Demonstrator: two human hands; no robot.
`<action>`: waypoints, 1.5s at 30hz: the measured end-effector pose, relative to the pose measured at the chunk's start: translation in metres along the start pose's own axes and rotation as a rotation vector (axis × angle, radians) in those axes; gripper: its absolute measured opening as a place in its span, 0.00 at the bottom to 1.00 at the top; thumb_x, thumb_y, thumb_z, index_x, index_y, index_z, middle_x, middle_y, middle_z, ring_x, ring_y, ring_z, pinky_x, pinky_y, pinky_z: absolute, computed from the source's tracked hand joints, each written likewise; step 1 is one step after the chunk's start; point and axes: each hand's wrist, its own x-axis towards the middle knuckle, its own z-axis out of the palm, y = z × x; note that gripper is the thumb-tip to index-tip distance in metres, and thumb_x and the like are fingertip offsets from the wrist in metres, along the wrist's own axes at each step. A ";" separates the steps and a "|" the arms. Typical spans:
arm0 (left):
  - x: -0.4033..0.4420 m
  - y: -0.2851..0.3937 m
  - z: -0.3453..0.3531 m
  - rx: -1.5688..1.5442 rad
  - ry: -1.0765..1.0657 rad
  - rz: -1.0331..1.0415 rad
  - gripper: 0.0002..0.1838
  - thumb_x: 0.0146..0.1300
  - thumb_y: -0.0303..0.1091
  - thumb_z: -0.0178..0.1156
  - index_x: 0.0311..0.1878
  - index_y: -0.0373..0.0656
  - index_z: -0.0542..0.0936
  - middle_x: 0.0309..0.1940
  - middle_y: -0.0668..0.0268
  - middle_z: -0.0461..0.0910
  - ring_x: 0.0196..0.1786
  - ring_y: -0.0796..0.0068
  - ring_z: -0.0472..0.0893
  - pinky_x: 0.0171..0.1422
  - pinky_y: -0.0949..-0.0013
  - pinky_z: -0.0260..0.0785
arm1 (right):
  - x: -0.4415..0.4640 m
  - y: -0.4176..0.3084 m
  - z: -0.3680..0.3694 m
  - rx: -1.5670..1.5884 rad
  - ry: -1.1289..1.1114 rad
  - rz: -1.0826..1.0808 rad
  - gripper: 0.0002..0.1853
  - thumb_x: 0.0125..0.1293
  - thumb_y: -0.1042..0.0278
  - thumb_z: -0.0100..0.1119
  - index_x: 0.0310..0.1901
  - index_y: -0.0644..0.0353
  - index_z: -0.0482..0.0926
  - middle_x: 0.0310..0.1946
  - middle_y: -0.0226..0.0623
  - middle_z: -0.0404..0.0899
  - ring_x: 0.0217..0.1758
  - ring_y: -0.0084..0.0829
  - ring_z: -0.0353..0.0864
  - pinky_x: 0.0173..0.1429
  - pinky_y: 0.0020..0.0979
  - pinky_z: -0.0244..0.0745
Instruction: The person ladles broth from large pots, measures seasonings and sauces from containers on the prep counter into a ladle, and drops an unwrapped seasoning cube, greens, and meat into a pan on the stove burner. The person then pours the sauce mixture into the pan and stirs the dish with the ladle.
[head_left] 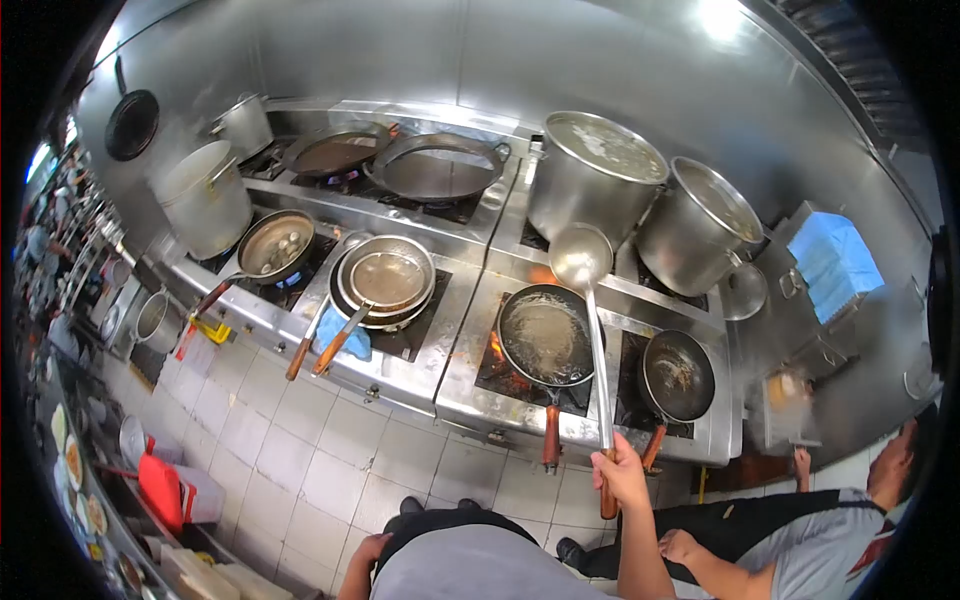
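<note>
Left hand [374, 547]: lowered at the left hip, against the dark cloth at the waist; forearm running up from the bottom edge of the view. Fingers partly hidden; cannot tell whether they hold anything.

Round strainers [388, 280], metal, wooden-handled: nested over a pan on the stove, handles angled towards the floor; well apart from the left hand.

Frying pan [547, 335], black, wooden handle pointing to the wearer: on a front burner, orange flame showing at its left rim; cloudy, bubbly liquid inside.

Ladle [597, 370], long metal shank, wooden grip: slanting up and slightly left from the hand. Bowl at the far end, well apart from the fingers, hollow facing the viewer, seen in front of the large stockpot [570, 200] and beyond the frying pan's far rim. Shank passes across the view of the pan's right edge; cannot tell whether it touches. Contents of the bowl unclear.

Right hand [622, 475]: raised before the stove front, forearm rising from the bottom edge. Fingers closed round the ladle's wooden grip near its upper part; the butt protrudes below the fist.

Second frying pan [678, 375], dark: on the burner to the right, brownish residue inside, wooden handle reaching down near the right hand.

Co-worker [820, 540], grey short sleeve, dark apron: beside the wearer, one hand [680, 546] held near the waist.
</note>
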 end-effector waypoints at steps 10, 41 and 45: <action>-0.110 0.163 -0.125 -0.813 -0.067 -0.683 0.17 0.65 0.44 0.58 0.45 0.40 0.82 0.35 0.65 0.83 0.39 0.79 0.81 0.43 0.76 0.73 | 0.005 -0.044 0.155 -0.253 -0.969 0.187 0.33 0.61 0.76 0.61 0.68 0.59 0.62 0.30 0.24 0.72 0.29 0.16 0.71 0.34 0.20 0.69; -0.413 0.066 -0.143 -0.895 2.714 -0.742 0.16 0.66 0.28 0.53 0.56 0.34 0.72 0.38 0.67 0.70 0.39 0.81 0.74 0.42 0.71 0.76 | -0.486 0.140 0.887 -0.678 -2.525 -0.165 0.35 0.64 0.58 0.61 0.66 0.67 0.60 0.32 0.32 0.73 0.25 0.19 0.72 0.21 0.22 0.67; -0.423 0.091 -0.148 -0.803 3.015 -0.793 0.18 0.65 0.29 0.54 0.58 0.36 0.71 0.38 0.68 0.71 0.39 0.80 0.74 0.40 0.69 0.79 | -0.563 0.172 0.925 -0.815 -2.576 -0.410 0.39 0.55 0.55 0.67 0.63 0.70 0.64 0.40 0.42 0.78 0.37 0.34 0.79 0.36 0.32 0.77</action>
